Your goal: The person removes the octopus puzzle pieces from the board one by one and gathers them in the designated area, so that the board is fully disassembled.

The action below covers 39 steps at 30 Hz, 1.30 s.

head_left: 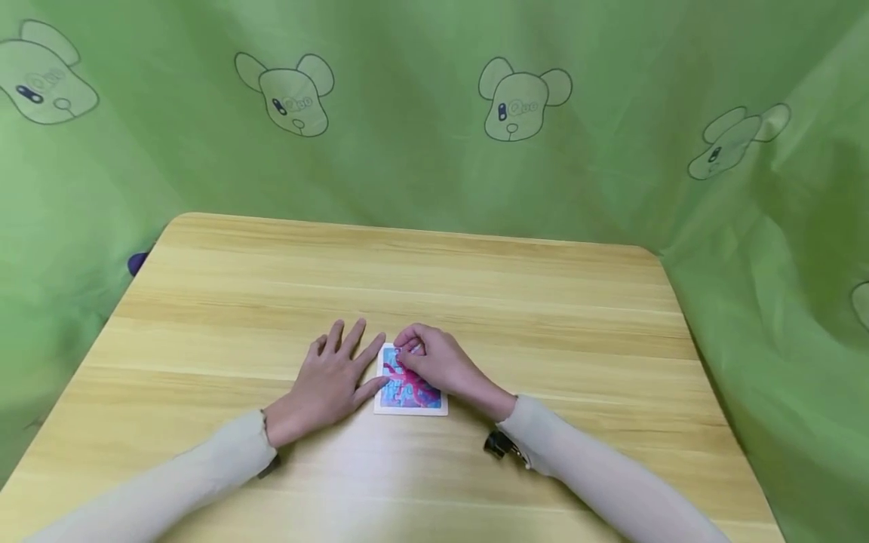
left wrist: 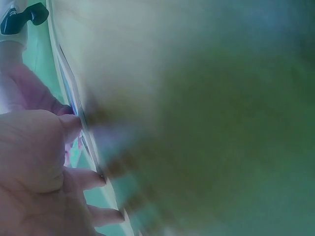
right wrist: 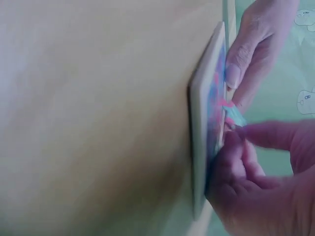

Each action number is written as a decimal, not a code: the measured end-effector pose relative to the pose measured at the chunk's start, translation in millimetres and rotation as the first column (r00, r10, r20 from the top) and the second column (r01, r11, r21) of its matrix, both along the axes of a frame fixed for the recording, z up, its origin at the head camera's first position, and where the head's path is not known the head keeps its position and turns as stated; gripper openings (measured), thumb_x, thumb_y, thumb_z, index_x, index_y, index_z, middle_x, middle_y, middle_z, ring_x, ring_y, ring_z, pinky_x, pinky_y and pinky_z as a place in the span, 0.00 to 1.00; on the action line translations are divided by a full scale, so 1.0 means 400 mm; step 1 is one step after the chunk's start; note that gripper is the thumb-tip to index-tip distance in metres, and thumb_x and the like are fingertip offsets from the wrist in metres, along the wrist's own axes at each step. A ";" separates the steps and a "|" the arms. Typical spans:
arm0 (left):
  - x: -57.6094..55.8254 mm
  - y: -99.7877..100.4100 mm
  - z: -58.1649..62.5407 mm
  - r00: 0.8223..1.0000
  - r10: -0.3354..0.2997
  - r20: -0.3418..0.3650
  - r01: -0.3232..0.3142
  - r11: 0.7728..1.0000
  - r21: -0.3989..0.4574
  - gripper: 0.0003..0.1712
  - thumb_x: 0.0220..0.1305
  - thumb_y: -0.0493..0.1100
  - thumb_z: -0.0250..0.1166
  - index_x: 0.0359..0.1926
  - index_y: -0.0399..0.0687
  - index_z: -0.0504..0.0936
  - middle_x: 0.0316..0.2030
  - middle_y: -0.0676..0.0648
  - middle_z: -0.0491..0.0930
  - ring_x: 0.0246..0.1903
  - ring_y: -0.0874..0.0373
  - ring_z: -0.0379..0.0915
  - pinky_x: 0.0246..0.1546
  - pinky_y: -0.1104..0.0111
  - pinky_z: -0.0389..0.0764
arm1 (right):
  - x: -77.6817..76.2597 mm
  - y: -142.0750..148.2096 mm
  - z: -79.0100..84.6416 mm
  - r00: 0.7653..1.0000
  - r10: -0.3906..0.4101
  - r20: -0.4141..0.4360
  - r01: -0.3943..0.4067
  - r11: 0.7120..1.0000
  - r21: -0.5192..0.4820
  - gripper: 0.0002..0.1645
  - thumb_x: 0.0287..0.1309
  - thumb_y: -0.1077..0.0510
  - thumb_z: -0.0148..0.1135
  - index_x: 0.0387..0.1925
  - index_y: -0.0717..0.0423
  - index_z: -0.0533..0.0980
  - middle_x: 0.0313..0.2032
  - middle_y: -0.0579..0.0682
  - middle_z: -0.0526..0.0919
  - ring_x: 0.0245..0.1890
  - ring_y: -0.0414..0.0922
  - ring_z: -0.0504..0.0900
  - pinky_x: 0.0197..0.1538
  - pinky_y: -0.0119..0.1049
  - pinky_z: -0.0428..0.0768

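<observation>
Here, the right hand pinches a teal-and-pink piece | left hand spread, thumb at the left edge of the white-bordered puzzle, flat on the wooden table before me | green cartoon-print curtain behind

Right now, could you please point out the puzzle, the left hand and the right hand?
Puzzle (head_left: 410,385): head view, on its pink figure.
Left hand (head_left: 329,385): head view, on its back.
Right hand (head_left: 443,366): head view, near the thumb's base.
</observation>
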<state>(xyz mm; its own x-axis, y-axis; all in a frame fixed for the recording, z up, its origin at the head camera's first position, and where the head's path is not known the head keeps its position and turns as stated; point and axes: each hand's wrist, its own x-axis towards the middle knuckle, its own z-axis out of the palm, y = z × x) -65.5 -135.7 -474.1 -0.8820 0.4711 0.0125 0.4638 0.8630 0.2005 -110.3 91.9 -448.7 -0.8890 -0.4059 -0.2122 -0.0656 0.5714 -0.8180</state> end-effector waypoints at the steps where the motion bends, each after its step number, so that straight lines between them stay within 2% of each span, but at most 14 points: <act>1: -0.001 0.002 0.000 1.000 -0.001 -0.001 0.001 1.000 0.001 0.42 0.82 0.66 0.58 0.84 0.48 0.67 0.81 0.30 0.58 0.77 0.22 0.53 0.68 0.31 0.66 | 0.000 0.000 -0.002 1.000 -0.018 -0.005 0.018 1.000 -0.008 0.06 0.74 0.61 0.69 0.49 0.56 0.84 0.37 0.47 0.85 0.34 0.43 0.80 0.41 0.38 0.80; 7: -0.001 0.005 0.003 1.000 -0.002 0.001 0.002 1.000 0.001 0.42 0.82 0.66 0.58 0.84 0.47 0.67 0.81 0.29 0.58 0.77 0.22 0.54 0.68 0.31 0.66 | -0.002 0.003 -0.010 0.994 -0.106 0.028 0.108 0.991 -0.077 0.05 0.73 0.62 0.71 0.47 0.56 0.85 0.37 0.47 0.86 0.34 0.42 0.84 0.40 0.35 0.82; 13: 0.004 0.005 0.015 1.000 0.001 0.029 -0.001 1.000 -0.004 0.42 0.83 0.64 0.58 0.84 0.45 0.65 0.81 0.28 0.56 0.77 0.21 0.52 0.69 0.30 0.64 | -0.005 0.017 -0.007 0.991 -0.108 0.085 0.117 0.987 -0.109 0.07 0.73 0.61 0.71 0.48 0.59 0.87 0.36 0.47 0.88 0.34 0.43 0.86 0.41 0.37 0.84; 17: 0.002 0.008 0.012 0.999 0.002 0.052 -0.003 1.000 0.012 0.43 0.83 0.64 0.57 0.85 0.45 0.64 0.82 0.28 0.55 0.78 0.22 0.50 0.70 0.30 0.62 | -0.008 0.040 -0.005 0.985 -0.122 0.121 0.139 0.980 -0.145 0.08 0.72 0.61 0.72 0.48 0.60 0.88 0.36 0.48 0.90 0.35 0.44 0.88 0.42 0.36 0.86; 21: 0.005 0.007 0.014 0.996 -0.015 0.091 0.011 0.999 0.053 0.42 0.83 0.62 0.58 0.85 0.45 0.63 0.82 0.27 0.55 0.79 0.23 0.49 0.70 0.29 0.61 | -0.011 0.079 -0.002 0.975 -0.146 0.170 0.177 0.967 -0.183 0.09 0.73 0.62 0.72 0.50 0.63 0.87 0.36 0.51 0.91 0.34 0.45 0.88 0.41 0.35 0.87; 25: 0.016 -0.001 0.022 0.995 -0.049 0.087 0.042 0.996 0.075 0.42 0.81 0.61 0.62 0.84 0.44 0.66 0.81 0.26 0.57 0.79 0.23 0.51 0.68 0.29 0.64 | -0.012 0.125 0.012 0.971 -0.164 0.177 0.199 0.959 -0.202 0.10 0.73 0.63 0.71 0.51 0.65 0.86 0.37 0.54 0.91 0.34 0.47 0.87 0.40 0.35 0.86; 28: 0.024 -0.006 0.027 0.994 -0.071 0.080 0.066 0.996 0.066 0.46 0.78 0.64 0.65 0.83 0.41 0.66 0.80 0.27 0.58 0.78 0.24 0.53 0.67 0.30 0.66 | -0.012 0.164 0.016 0.969 -0.173 0.177 0.209 0.956 -0.207 0.11 0.73 0.64 0.70 0.52 0.67 0.85 0.38 0.55 0.90 0.35 0.48 0.86 0.40 0.35 0.86; 33: 0.027 -0.007 0.028 0.992 -0.102 0.070 0.098 0.994 0.054 0.57 0.71 0.73 0.67 0.83 0.39 0.65 0.80 0.26 0.58 0.77 0.24 0.55 0.66 0.30 0.68 | -0.016 0.235 0.007 0.969 -0.199 0.150 0.222 0.961 -0.164 0.12 0.74 0.63 0.70 0.52 0.67 0.85 0.38 0.56 0.89 0.33 0.46 0.84 0.36 0.32 0.84; 39: 0.016 -0.004 0.034 0.992 -0.115 0.051 0.112 0.992 0.058 0.60 0.67 0.74 0.70 0.83 0.39 0.66 0.79 0.26 0.60 0.76 0.23 0.57 0.64 0.30 0.69 | -0.043 0.308 -0.006 0.958 -0.228 0.176 0.251 0.960 -0.123 0.12 0.75 0.64 0.68 0.54 0.68 0.84 0.36 0.56 0.88 0.31 0.44 0.82 0.33 0.30 0.82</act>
<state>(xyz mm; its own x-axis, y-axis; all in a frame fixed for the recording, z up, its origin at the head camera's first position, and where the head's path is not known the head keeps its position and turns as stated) -59.1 -137.2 -460.6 -0.8229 0.5682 -0.0049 0.5454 0.7922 0.2738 -127.4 215.1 -451.3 -0.9232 -0.2216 -0.3141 0.1960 0.4315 -0.8806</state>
